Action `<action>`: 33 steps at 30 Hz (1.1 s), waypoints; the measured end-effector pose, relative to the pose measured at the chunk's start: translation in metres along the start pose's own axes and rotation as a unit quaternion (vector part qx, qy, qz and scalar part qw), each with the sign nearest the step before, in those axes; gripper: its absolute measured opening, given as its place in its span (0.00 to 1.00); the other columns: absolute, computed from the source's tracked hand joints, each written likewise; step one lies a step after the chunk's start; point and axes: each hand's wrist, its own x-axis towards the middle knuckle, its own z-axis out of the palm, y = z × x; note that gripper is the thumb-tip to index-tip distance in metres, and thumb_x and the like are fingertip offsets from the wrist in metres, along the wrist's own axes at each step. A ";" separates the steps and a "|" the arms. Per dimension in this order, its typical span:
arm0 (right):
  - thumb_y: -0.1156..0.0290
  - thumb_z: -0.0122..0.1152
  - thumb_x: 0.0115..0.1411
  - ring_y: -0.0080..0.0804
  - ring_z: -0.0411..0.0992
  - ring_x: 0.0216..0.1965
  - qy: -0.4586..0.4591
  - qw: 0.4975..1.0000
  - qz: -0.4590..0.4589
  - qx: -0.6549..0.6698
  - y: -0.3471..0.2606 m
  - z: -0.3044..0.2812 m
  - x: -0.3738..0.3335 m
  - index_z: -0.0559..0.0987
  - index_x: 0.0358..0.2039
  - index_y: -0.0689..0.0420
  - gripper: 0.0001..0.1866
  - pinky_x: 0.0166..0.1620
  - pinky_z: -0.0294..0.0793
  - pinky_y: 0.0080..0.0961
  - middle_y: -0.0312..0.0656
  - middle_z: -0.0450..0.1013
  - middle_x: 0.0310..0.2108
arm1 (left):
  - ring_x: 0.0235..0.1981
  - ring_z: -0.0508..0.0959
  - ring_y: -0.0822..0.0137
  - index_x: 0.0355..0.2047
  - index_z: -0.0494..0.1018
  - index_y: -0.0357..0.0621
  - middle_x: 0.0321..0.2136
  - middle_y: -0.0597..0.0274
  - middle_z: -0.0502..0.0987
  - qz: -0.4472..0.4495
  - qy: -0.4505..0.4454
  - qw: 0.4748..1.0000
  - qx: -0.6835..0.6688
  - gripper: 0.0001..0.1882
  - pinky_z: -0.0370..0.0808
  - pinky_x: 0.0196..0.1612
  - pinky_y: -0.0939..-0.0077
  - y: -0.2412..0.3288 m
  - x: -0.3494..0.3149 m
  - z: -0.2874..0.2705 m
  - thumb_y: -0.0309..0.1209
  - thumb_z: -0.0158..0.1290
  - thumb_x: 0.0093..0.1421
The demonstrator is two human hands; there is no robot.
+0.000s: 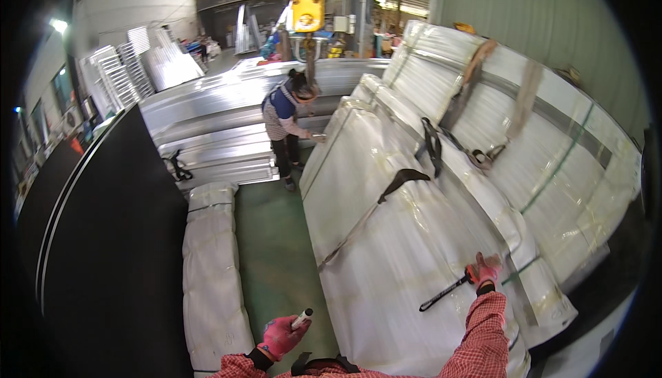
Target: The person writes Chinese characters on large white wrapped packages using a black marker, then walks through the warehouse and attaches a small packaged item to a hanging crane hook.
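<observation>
My left hand (281, 339), in a pink glove, is closed round a white marker pen (302, 319) with a dark end, held low above the green floor. Out to the right, my right hand (486, 269), also gloved in pink, is over a long white-wrapped stack (386, 295). Its fingers are round a small orange-red and black tool (472, 273) whose kind I cannot make out. From that tool a black strap (441, 294) trails across the wrapping. A dark lifting sling (403, 181) crosses the same stack further off.
A co-worker (286, 119) stands at the stack's far end, one hand near it. Overhead hangs a yellow crane hook block (307, 5). More wrapped bundles (552, 136) lean at right. A narrow wrapped bundle (215, 274) and black panels (110, 254) flank the green floor (272, 254).
</observation>
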 end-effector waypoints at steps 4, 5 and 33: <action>0.62 0.66 0.44 0.39 0.71 0.36 0.125 0.973 0.113 0.158 0.023 0.079 0.030 0.59 0.51 0.62 0.37 0.39 0.71 0.30 0.46 0.68 0.41 | 0.16 0.66 0.62 0.25 0.71 0.43 0.15 0.55 0.68 0.019 0.035 0.999 -0.004 0.16 0.66 0.22 0.69 -0.010 0.004 0.009 0.45 0.51 0.57; 0.66 0.71 0.39 0.39 0.71 0.36 0.172 0.962 0.125 0.169 0.021 0.083 0.028 0.57 0.53 0.63 0.42 0.39 0.72 0.28 0.47 0.67 0.41 | 0.16 0.66 0.63 0.26 0.71 0.43 0.15 0.56 0.68 0.000 0.036 0.999 -0.033 0.16 0.66 0.23 0.69 -0.013 0.005 0.009 0.44 0.51 0.57; 0.54 0.57 0.56 0.29 0.68 0.34 -0.519 0.303 -0.045 0.798 -0.247 0.015 -0.229 0.67 0.46 0.53 0.23 0.39 0.71 0.29 0.36 0.68 0.35 | 0.19 0.69 0.78 0.34 0.70 0.42 0.25 0.64 0.75 -0.013 0.082 0.905 -0.418 0.08 0.67 0.22 0.84 -0.023 0.041 -0.040 0.34 0.50 0.61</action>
